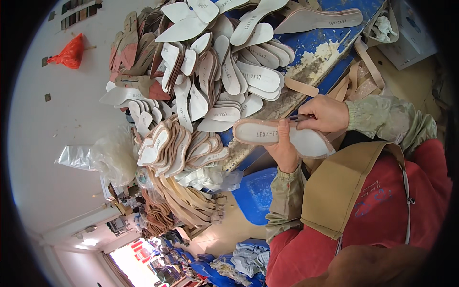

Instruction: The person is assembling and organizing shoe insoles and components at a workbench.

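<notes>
Just before our tan apron (351, 193), we hold one pale insole (306, 138) w/ brownish rim; its long axis runs from our body outward to the bench side. L hand (285, 153) grips it near mid-length: thumb lies across the white face, other fingers mostly hidden underneath. R hand (330, 114) is at the opp. long edge, fingers closed on a small dark object (302, 116), kind unclear. Beyond the far end, we see the worn blue bench (306, 40) & piled white insoles (260, 76).
</notes>
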Action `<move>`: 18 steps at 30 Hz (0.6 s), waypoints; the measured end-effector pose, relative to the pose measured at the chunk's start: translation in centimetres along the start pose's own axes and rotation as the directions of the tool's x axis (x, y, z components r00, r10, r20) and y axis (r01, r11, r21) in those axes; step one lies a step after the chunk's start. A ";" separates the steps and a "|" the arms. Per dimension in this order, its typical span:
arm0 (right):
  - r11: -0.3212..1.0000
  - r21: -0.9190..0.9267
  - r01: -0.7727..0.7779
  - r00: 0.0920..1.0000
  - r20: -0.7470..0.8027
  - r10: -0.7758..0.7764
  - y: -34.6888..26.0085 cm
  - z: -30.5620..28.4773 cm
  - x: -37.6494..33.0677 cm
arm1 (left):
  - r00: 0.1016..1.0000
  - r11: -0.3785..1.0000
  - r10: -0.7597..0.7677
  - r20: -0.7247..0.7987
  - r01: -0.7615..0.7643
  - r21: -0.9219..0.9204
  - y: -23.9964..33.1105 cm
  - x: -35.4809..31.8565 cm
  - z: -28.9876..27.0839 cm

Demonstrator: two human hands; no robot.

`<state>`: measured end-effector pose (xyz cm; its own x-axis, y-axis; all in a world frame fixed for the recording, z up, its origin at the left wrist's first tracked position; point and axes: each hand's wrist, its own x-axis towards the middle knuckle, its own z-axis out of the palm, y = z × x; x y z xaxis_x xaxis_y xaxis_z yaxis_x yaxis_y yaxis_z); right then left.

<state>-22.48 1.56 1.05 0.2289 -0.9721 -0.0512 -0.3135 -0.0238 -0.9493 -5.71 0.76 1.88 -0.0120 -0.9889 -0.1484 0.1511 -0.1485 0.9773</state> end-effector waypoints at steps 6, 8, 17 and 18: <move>0.928 0.233 -0.289 0.956 0.113 0.270 -2.1 0.7 -1.0 | 0.984 0.997 0.057 -0.171 -0.064 -0.031 1.5 1.3 -0.5; 0.962 0.112 -0.247 0.962 0.148 0.230 -0.9 0.8 -2.2 | 0.983 0.998 0.064 -0.171 -0.067 -0.013 1.1 1.6 -0.8; 0.968 0.186 0.168 0.944 -0.312 -0.103 -7.0 -4.2 0.4 | 0.984 0.927 0.013 0.180 -0.079 0.366 -0.1 -2.3 2.5; 0.981 0.133 0.143 0.961 -0.255 -0.106 -8.7 -4.5 0.7 | 0.969 0.931 -0.035 0.243 -0.057 0.362 0.1 -2.6 2.4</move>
<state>-23.78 0.03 10.70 0.0182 -0.9913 0.1302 -0.1518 -0.1315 -0.9796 -8.06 3.28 2.74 -0.2572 -0.9560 -0.1411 -0.2161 -0.0855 0.9726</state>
